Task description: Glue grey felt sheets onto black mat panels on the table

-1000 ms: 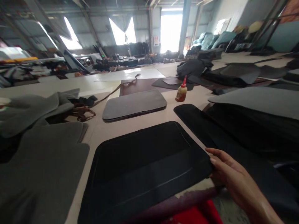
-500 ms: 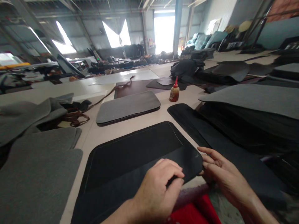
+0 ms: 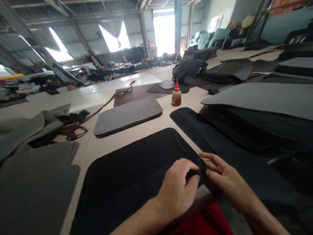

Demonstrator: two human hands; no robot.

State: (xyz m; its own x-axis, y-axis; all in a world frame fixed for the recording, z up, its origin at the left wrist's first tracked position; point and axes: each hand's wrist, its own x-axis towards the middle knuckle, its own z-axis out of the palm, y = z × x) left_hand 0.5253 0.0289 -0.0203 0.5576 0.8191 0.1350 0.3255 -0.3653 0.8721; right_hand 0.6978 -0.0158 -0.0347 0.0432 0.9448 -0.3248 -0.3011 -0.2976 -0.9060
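A large black leather panel (image 3: pixel 132 169) with rounded corners and a pale line along its margin lies in front of me on the table. My left hand (image 3: pixel 178 187) rests on its right part, thumb and fingers curled round the near edge by the corner. At that same corner my right hand (image 3: pixel 221 176) grips the right edge between thumb and fingers. The fingertips of both hands are partly hidden by the leather. Beyond the panel lies a stack of grey-topped rounded pieces (image 3: pixel 128 114).
A glue-like bottle with a red nozzle (image 3: pixel 176 97) stands behind the panel. Black leather strips (image 3: pixel 193 125) and a grey-topped pile (image 3: pixel 266 98) lie to the right. Grey sheets (image 3: pixel 41 182) cover the left side, near a brown cord (image 3: pixel 75 130).
My left hand has slid right and slightly up toward the panel's corner, nearer my right hand. The surroundings have shifted a little left in view.
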